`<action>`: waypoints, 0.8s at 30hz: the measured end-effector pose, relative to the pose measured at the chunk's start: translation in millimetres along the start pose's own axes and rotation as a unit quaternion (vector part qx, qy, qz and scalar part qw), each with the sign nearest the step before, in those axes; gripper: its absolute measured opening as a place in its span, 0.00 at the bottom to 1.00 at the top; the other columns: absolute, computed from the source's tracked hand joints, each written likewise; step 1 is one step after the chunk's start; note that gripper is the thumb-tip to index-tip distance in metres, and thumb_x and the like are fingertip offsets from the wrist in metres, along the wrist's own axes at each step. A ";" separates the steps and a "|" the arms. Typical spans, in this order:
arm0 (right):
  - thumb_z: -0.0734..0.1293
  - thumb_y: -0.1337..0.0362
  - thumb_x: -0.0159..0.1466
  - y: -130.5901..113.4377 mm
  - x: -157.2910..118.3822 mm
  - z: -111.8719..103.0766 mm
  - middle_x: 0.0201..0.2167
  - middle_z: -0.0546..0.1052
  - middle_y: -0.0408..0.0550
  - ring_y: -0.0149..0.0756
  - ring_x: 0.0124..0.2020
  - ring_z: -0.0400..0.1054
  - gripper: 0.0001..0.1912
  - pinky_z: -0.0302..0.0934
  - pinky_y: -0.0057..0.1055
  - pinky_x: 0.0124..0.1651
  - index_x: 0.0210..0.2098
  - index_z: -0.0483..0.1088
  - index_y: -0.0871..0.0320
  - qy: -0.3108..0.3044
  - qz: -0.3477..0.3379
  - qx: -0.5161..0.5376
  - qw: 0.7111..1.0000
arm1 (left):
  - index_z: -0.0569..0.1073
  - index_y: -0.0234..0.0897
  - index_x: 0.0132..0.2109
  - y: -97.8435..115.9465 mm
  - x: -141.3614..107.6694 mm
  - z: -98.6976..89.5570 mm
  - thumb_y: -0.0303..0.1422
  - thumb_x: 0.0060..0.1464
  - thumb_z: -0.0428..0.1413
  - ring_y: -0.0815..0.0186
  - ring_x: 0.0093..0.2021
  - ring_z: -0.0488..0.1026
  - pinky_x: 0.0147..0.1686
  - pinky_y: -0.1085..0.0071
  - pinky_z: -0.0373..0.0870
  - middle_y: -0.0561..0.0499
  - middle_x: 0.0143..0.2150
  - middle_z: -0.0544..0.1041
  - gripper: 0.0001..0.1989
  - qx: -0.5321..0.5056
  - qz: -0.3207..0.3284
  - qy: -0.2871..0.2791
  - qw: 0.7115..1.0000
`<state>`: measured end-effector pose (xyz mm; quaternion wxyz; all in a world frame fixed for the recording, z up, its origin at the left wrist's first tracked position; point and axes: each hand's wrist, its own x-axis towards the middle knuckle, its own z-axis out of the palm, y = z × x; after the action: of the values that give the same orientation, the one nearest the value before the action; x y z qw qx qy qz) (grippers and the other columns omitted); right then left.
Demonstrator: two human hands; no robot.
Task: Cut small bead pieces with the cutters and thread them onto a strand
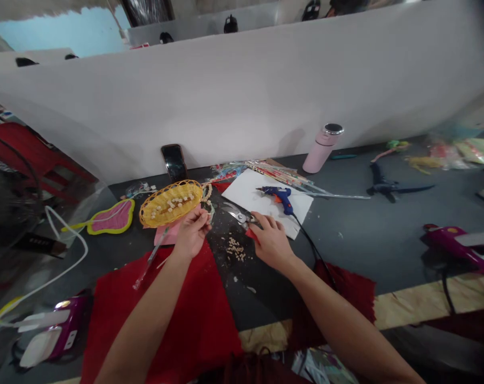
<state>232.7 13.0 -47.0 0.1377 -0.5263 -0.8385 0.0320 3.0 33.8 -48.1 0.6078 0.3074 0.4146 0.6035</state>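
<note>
My left hand (pixel 192 233) is closed in a pinch beside the yellow wicker basket (pixel 150 217). A small pale piece shows at its fingertips, too small to name. Pale bits lie inside the basket. My right hand (pixel 270 242) is wrapped round the red-handled pruning shears (pixel 238 214), whose metal blades point left towards my left hand. The palm hides most of the handles. Between and below my hands, a scatter of small pale cut pieces (pixel 236 249) lies on the dark table. A red cloth (pixel 177 314) spreads under my left forearm.
A blue glue gun (pixel 277 196) rests on a white board (pixel 242 189), its cord running right. Behind lie wrapped sticks (pixel 279 173), a pink bottle (pixel 324 148) and a phone (pixel 174 162). A yellow-and-pink tray (pixel 110 217) sits left. A white partition (pixel 225 101) stands at the back.
</note>
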 end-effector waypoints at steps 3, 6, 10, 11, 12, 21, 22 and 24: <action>0.62 0.71 0.55 -1.7 0.1 4.1 0.60 0.59 0.51 0.47 0.54 0.54 0.21 0.54 0.43 0.51 0.48 0.67 0.55 0.008 -0.020 0.030 0.999 | 0.72 0.35 0.34 -4.3 -2.2 3.8 0.29 0.43 0.64 0.76 0.27 0.67 0.29 0.78 0.65 0.54 0.30 0.73 0.10 -0.048 -0.016 -0.003 0.999; 0.62 0.71 0.55 -4.6 -0.2 6.5 0.60 0.60 0.51 0.46 0.55 0.54 0.19 0.53 0.43 0.53 0.47 0.68 0.56 0.018 -0.051 0.052 0.997 | 0.72 0.35 0.34 -5.7 -2.4 5.3 0.28 0.42 0.64 0.76 0.27 0.67 0.29 0.78 0.66 0.54 0.30 0.73 0.10 -0.079 -0.025 0.000 0.997; 0.62 0.71 0.55 -10.1 -0.8 7.5 0.59 0.60 0.50 0.46 0.56 0.53 0.18 0.52 0.43 0.55 0.46 0.68 0.55 0.008 -0.071 0.075 0.995 | 0.73 0.35 0.34 -10.6 -2.9 3.8 0.27 0.41 0.65 0.76 0.27 0.68 0.28 0.78 0.66 0.55 0.29 0.73 0.11 -0.104 -0.040 0.000 0.994; 0.62 0.71 0.56 -11.2 -0.8 7.8 0.59 0.60 0.50 0.46 0.56 0.53 0.18 0.52 0.43 0.55 0.45 0.68 0.55 0.002 -0.072 0.079 0.994 | 0.73 0.35 0.34 -12.4 -3.1 3.6 0.27 0.41 0.65 0.76 0.27 0.68 0.28 0.78 0.66 0.55 0.29 0.73 0.11 -0.107 -0.041 0.002 0.993; 0.62 0.71 0.56 -12.0 -0.8 8.3 0.59 0.61 0.50 0.46 0.56 0.53 0.17 0.52 0.44 0.55 0.45 0.69 0.55 -0.003 -0.072 0.082 0.994 | 0.73 0.35 0.34 -14.0 -3.4 3.6 0.27 0.41 0.65 0.75 0.27 0.68 0.28 0.78 0.66 0.55 0.29 0.73 0.11 -0.109 -0.042 0.006 0.993; 0.61 0.73 0.54 -7.8 0.3 14.5 0.51 0.65 0.54 0.42 0.52 0.59 0.17 0.58 0.37 0.55 0.44 0.68 0.58 -0.018 -0.085 0.162 0.983 | 0.73 0.34 0.32 -15.7 -4.0 12.3 0.30 0.40 0.65 0.75 0.25 0.67 0.28 0.76 0.65 0.56 0.25 0.71 0.11 -0.061 -0.049 0.015 0.997; 0.60 0.73 0.55 -7.4 0.4 13.7 0.50 0.65 0.54 0.41 0.52 0.60 0.17 0.59 0.36 0.54 0.44 0.67 0.58 -0.023 -0.085 0.179 0.980 | 0.73 0.34 0.33 -14.6 -4.3 12.8 0.30 0.41 0.65 0.74 0.25 0.67 0.28 0.76 0.65 0.55 0.26 0.72 0.11 -0.055 -0.047 0.009 0.997; 0.59 0.73 0.57 -7.4 0.7 10.6 0.49 0.66 0.53 0.39 0.50 0.62 0.16 0.60 0.34 0.53 0.44 0.67 0.58 -0.033 -0.084 0.219 0.972 | 0.74 0.34 0.35 -12.6 -5.0 12.8 0.31 0.43 0.64 0.74 0.27 0.68 0.28 0.76 0.65 0.52 0.30 0.74 0.11 -0.045 -0.038 -0.013 0.998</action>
<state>223.1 11.4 -55.5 0.2244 -0.4093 -0.8565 0.2203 20.6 29.4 -52.4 0.6491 0.2713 0.3904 0.5938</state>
